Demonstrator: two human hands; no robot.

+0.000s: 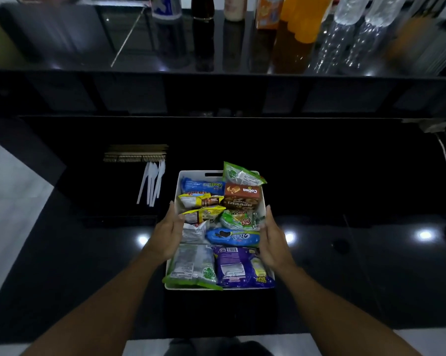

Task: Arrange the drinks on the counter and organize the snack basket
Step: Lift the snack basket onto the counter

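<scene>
Two hands flank the white rectangular plastic basket point(189, 172) packed with snack packets, which sits on the glossy black desk point(345, 265). The left hand point(168, 233) is at its left wall and the right hand point(273, 240) at its right, each grip wide with fingers straight. Blurred bottled drinks point(304, 19) line the raised ledge behind.

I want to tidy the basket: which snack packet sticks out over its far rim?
The green packet at the far right corner of the white basket: it rises past the rim behind the brown Collon box, unlike the others.
</scene>
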